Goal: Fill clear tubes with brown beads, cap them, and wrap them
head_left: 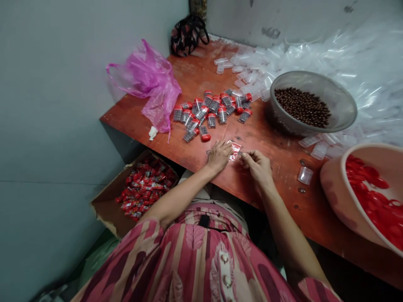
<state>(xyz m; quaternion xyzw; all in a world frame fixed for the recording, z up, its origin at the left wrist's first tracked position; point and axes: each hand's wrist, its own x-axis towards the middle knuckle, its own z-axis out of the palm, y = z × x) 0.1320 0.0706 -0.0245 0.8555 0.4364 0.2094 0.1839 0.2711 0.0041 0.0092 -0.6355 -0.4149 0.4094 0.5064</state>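
A small shiny wrapper (pixel 234 151), red and clear, lies on the red-brown table near its front edge. My left hand (pixel 219 155) rests flat over the wrapper's left side, fingers stretched out. At the wrapper's right edge, my right hand (pixel 257 164) is closed in a pinch, thumb against forefinger; the exact grip is small and partly hidden. Beyond my hands lies a loose group of small clear containers (pixel 211 120) with red caps and dark beads inside. One clear, uncapped container (pixel 305 175) lies to the right of my right hand.
A grey bowl (pixel 341 113) holds brown beads, and a pinkish basin (pixel 333 180) holds red caps. Clear empty containers (pixel 261 63) heap behind. A pink plastic bag (pixel 154 79) hangs over the table's left edge. Below, a cardboard box (pixel 108 207) contains red-wrapped pieces. A dark bag (pixel 185 35) stands at the back.
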